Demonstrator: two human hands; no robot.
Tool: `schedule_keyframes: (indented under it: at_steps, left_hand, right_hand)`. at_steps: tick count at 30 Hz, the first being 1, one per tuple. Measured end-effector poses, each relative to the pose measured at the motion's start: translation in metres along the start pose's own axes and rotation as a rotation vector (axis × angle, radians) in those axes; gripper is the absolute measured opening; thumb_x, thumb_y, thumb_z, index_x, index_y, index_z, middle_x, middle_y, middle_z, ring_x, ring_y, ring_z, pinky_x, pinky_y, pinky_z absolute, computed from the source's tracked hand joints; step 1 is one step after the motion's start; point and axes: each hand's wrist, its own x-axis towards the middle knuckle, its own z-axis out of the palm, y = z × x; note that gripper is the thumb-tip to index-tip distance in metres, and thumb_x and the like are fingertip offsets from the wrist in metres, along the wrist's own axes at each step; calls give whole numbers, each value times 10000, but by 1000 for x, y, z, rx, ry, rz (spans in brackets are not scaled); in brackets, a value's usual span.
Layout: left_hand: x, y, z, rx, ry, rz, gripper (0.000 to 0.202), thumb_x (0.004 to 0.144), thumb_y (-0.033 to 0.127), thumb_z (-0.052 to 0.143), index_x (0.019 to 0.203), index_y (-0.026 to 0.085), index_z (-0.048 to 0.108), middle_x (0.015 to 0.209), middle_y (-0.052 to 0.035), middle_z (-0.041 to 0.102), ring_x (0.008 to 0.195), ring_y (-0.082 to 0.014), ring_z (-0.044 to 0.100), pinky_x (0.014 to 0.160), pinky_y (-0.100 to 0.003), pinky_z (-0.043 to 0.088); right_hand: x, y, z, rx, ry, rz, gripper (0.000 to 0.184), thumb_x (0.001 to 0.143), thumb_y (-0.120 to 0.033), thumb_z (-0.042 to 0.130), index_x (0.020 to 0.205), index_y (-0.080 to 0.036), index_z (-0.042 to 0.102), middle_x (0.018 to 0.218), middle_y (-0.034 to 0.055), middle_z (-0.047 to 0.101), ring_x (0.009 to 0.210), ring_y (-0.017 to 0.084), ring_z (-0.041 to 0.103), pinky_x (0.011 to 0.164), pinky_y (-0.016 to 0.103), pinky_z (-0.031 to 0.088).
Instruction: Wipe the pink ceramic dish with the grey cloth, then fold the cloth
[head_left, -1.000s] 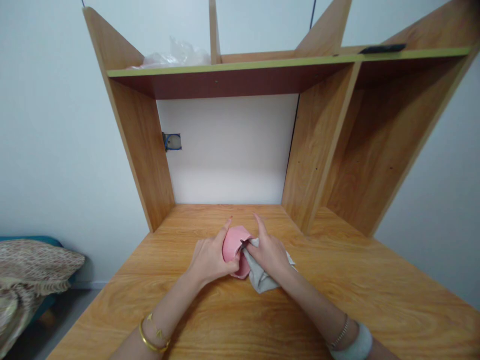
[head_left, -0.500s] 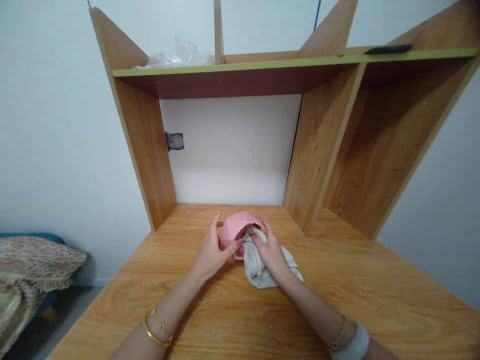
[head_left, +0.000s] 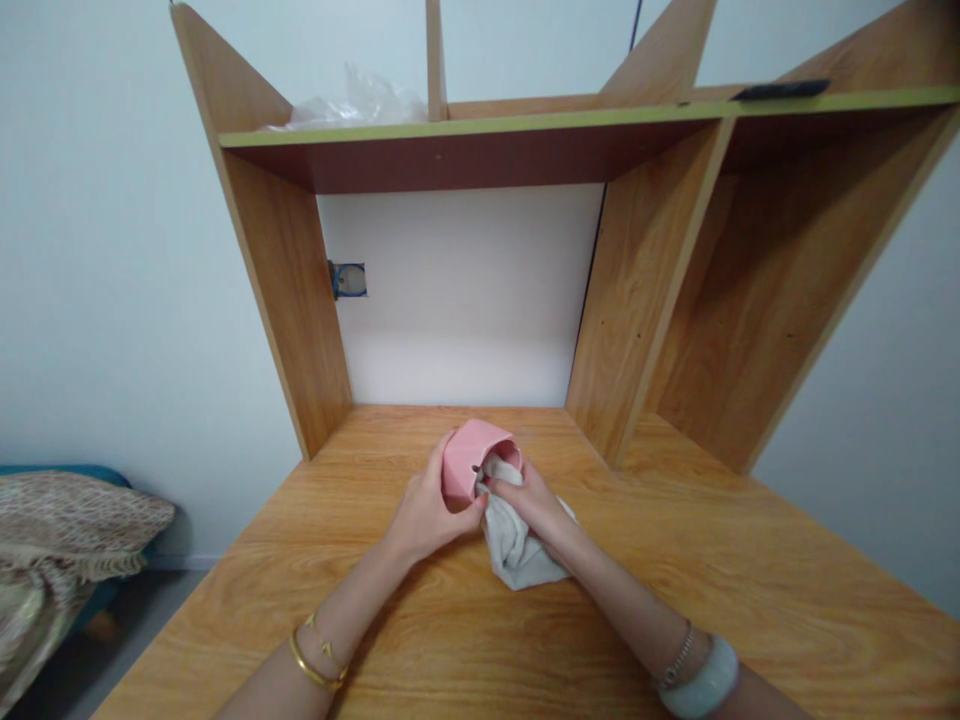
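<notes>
A pink faceted container (head_left: 469,455) is tilted on its side above the desk, its opening facing me and to the right. A small dark notch or hole shows near its rim. My left hand (head_left: 431,510) grips it from the left, thumb at the lower rim. My right hand (head_left: 532,500) is closed on a light grey cloth (head_left: 517,550), with part of the cloth pushed into the opening. The rest of the cloth hangs down onto the desk under my right wrist. Some right fingertips are hidden inside the container and cloth.
The wooden desk (head_left: 420,640) has a shelf unit (head_left: 480,160) at its back. Clear plastic wrapping (head_left: 360,105) and a dark flat object (head_left: 780,90) lie on the upper shelf. An open wall socket box (head_left: 349,280) is at back left. A patterned blanket (head_left: 75,520) lies at far left.
The pink container has turned in my left hand, so its opening and notch show more. My right hand and the cloth have shifted slightly left, and the cloth spreads less to the right.
</notes>
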Motion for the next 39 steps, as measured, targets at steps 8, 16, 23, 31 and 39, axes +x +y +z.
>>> schedule_keyframes:
  at_steps: [8,16,23,31,39]
  left_hand:
    - [-2,3,-3,298,-66,-59,837,647,448,564,1346,189,184,919,-67,627,774,-250,604,707,-344,445]
    - [-1,1,-8,387,-130,8,852,666,450,503,1375,191,106,776,-20,629,663,-220,589,685,-340,440]
    - [2,-9,-6,83,-14,-37,736,794,453,405,1377,185,43,920,-40,592,716,-166,566,691,-293,440]
    - [-1,-5,13,-262,21,38,1034,634,426,672,1367,191,-19,1305,-125,365,1144,-250,410,945,-359,332]
    - [-4,3,6,-107,26,22,881,693,332,591,1369,185,46,1165,-86,517,975,-211,535,845,-312,410]
  right_hand:
    - [3,-2,-18,-553,177,-84,743,615,-253,582,1285,-128,286,1058,135,588,913,229,572,716,305,427]
    - [-7,-14,-18,-709,45,-137,664,690,-246,519,1308,-187,283,938,77,632,875,226,582,724,301,407]
    - [0,-1,-17,-409,100,-178,609,688,-185,443,1278,-182,295,1196,77,504,1065,184,488,874,318,373]
    - [3,5,-8,61,158,-123,422,647,-265,506,1058,-181,458,1041,67,582,956,195,540,838,335,412]
    - [5,8,0,2,57,-62,483,534,-246,605,986,-167,453,935,67,601,831,199,571,755,338,446]
